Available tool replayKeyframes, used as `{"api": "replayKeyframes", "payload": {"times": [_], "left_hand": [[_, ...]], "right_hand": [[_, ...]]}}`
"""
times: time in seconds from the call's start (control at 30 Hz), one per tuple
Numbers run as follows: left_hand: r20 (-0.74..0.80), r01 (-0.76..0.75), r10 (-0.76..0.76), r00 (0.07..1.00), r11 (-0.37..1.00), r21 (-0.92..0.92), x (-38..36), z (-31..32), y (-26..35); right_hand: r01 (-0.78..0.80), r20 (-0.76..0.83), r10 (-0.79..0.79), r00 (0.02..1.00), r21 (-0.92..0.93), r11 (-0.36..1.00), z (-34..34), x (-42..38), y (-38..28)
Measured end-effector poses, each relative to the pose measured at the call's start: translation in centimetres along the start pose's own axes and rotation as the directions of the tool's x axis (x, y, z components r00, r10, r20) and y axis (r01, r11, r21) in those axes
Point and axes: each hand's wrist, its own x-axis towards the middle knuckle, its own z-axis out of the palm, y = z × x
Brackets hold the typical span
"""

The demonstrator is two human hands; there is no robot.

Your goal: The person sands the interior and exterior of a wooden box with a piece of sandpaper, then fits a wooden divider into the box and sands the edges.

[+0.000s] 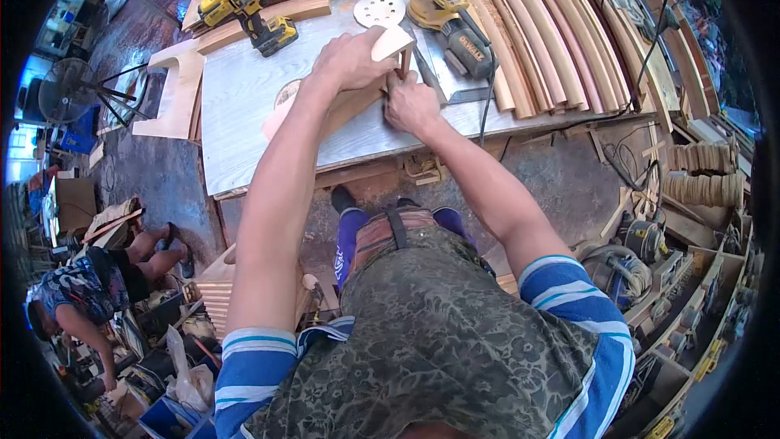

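My left hand [353,61] is closed over the top of a pale, shaped wooden piece [393,43], near its far end. The piece stands on the bench at a slant, and my forearm covers part of it. At that same end my right hand [413,106] has its fingers curled together against the wood; what they hold, if anything, is hidden. Just beyond my hands lie a round sanding disc [379,10] with holes and a yellow-and-black sander [439,0]. A dark metal square [435,73] lies beside my right hand.
A yellow cordless drill [250,4] lies at the bench's back left. Curved wooden strips [552,36] are stacked along the right, with a black cable [650,57] over them. Another person [89,284] bends over at lower left. Tool shelves [691,309] stand at right.
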Motion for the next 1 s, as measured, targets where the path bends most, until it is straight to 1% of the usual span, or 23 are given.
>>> {"api": "replayKeyframes", "payload": {"times": [0.03,0.1,0.13,0.2,0.27,0.3,0.33,0.4,0.43,0.47,0.53,0.57,0.63,0.67,0.73,0.77,0.8,0.83,0.87,0.9,0.93,1.0], "left_hand": [[-0.008,0.002,-0.002,1.000,1.000,0.001,0.1,-0.2,0.0],[-0.039,0.012,-0.012,0.999,1.000,-0.002,-0.1,0.2,-0.1],[-0.026,0.013,-0.014,1.000,1.000,-0.005,-0.1,0.4,-0.3],[-0.017,-0.033,0.032,0.999,0.999,-0.027,0.3,0.4,-0.6],[-0.006,-0.014,0.014,1.000,0.999,-0.050,0.2,0.3,-0.4],[-0.006,0.000,0.000,1.000,0.998,-0.063,0.1,0.1,-0.3],[-0.008,0.007,-0.007,1.000,0.998,-0.065,0.1,0.0,-0.2],[-0.003,0.023,-0.023,1.000,0.999,-0.027,-0.1,0.0,0.0],[-0.010,0.026,-0.027,1.000,0.999,-0.028,0.1,-0.3,-0.2],[-0.014,0.004,-0.004,1.000,1.000,-0.019,0.1,-0.3,-0.2],[-0.009,-0.025,0.025,1.000,1.000,-0.010,0.1,0.4,-0.4],[-0.021,-0.014,0.013,1.000,1.000,-0.022,0.3,0.8,-0.6],[-0.036,-0.002,0.001,0.999,1.000,-0.031,0.3,0.6,-0.6],[-0.036,0.004,-0.005,0.999,1.000,-0.031,0.3,0.6,-0.6],[-0.025,0.000,-0.001,1.000,1.000,-0.027,0.2,0.8,-0.3],[-0.039,0.001,-0.002,0.999,0.999,-0.038,0.2,0.9,-0.4],[-0.057,0.006,-0.008,0.998,0.999,-0.051,0.1,0.7,-0.3],[-0.054,0.011,-0.014,0.998,0.998,-0.055,0.0,0.6,-0.2],[-0.030,0.006,-0.007,1.000,0.999,-0.041,0.0,0.5,-0.2],[-0.011,-0.002,0.002,1.000,1.000,-0.022,0.0,0.1,-0.1],[-0.019,0.003,-0.003,1.000,1.000,-0.016,0.1,0.1,-0.4],[-0.059,0.001,-0.002,0.998,1.000,-0.017,0.2,0.7,-0.4]], "right_hand": [[-0.003,0.034,0.003,0.999,0.008,1.000,-0.5,0.1,-0.2],[-0.016,0.005,0.016,1.000,0.043,0.999,-1.7,-1.5,-0.2],[-0.031,-0.016,0.033,0.999,0.073,0.997,-1.8,-2.4,-0.2],[-0.030,0.008,0.030,1.000,0.071,0.997,-0.5,-2.0,0.5],[0.041,-0.045,-0.039,0.998,0.034,0.999,1.0,0.2,0.9],[0.013,-0.024,-0.011,1.000,0.060,0.998,0.5,0.6,0.5],[0.020,-0.023,-0.018,1.000,0.060,0.998,0.1,0.2,0.4],[0.026,-0.070,-0.016,0.997,0.151,0.988,-1.1,-1.9,0.6],[0.027,-0.031,-0.023,0.999,0.133,0.991,-0.4,-1.8,0.9],[0.026,-0.024,-0.023,0.999,0.134,0.991,-0.4,-1.4,0.9],[-0.028,0.055,0.018,0.998,0.196,0.980,-0.8,-0.2,0.6],[-0.032,0.056,0.022,0.998,0.195,0.980,-0.4,-0.4,0.6],[-0.019,-0.047,0.029,0.998,0.203,0.979,0.0,-0.9,-0.1],[-0.021,-0.048,0.032,0.998,0.206,0.978,0.2,-1.3,-0.4],[-0.002,0.082,-0.007,0.997,0.109,0.994,-1.9,-2.5,-1.4],[0.037,0.113,-0.044,0.993,0.065,0.997,-2.5,-2.3,-1.0],[0.035,0.110,-0.042,0.993,0.065,0.997,-2.5,-1.6,-0.4],[0.000,0.114,-0.011,0.993,0.092,0.996,-2.3,-1.0,0.0],[-0.031,0.122,0.017,0.992,0.119,0.992,-2.0,-0.7,0.1],[-0.084,0.045,0.078,0.996,0.157,0.984,-2.4,-1.3,-1.5],[-0.082,0.036,0.077,0.996,0.170,0.982,-1.6,-1.3,-2.6],[0.034,0.135,-0.061,0.989,0.190,0.981,-1.1,-1.7,-3.7]]}}
